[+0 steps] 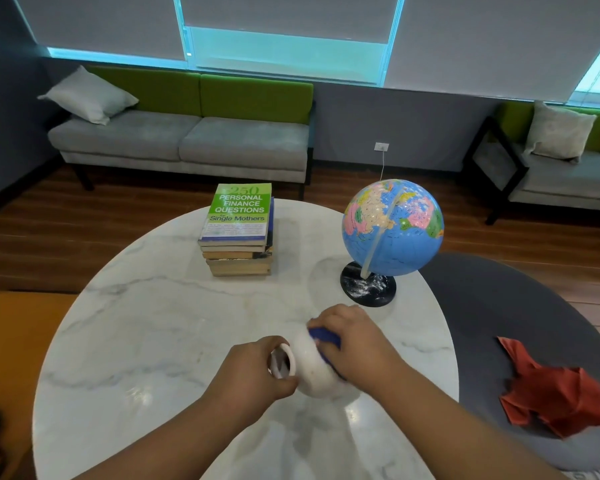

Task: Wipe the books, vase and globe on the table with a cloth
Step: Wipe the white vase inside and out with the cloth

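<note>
Setting: a round white marble table (146,317) seen from above, with a grey and green sofa (187,136) behind it
Vase: a white vase (314,370) near the front edge of the table, tipped on its side with its mouth facing left
Left hand: the left hand (253,370) grips the rim of the vase's mouth, fingers curled round it
Right hand: the right hand (355,341) presses a blue cloth (323,336) against the vase's body, fingers closed over the cloth
Books: a stack of books (238,237) at the far side of the table, well apart from the hands, green cover on top
Globe: a blue globe (392,226) on a black stand, right of the books; white specks show on its base
Other: a crumpled red cloth (555,396) lies on a grey seat (482,306) to the right
Progress: the vase is being wiped; the speckled base suggests the globe is yet to be done; whether the books are already wiped cannot be told
</note>
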Demonstrator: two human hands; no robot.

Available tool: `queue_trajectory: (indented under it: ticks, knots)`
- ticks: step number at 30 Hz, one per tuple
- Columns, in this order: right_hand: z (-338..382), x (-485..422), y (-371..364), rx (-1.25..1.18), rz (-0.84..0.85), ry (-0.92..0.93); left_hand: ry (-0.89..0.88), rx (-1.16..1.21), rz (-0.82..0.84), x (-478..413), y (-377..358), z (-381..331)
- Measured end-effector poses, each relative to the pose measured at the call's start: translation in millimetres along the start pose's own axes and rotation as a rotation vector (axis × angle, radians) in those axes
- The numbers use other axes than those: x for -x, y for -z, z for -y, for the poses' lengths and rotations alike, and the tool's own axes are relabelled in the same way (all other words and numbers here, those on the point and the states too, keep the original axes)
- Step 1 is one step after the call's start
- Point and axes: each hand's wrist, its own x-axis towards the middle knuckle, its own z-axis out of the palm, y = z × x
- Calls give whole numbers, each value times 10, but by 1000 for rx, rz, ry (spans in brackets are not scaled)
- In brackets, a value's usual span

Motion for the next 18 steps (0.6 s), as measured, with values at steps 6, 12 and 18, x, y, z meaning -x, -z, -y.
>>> queue_trajectory:
  ticks: [6, 12, 18]
  knots:
    - [237, 35, -75, 90, 95, 218, 4, -5, 19, -15, 8, 6]
    - [-93, 167, 138, -81, 49, 62, -4, 10, 18, 8, 11, 26]
    - [186, 81, -37, 112, 54, 210, 5, -37, 19, -39, -9, -43]
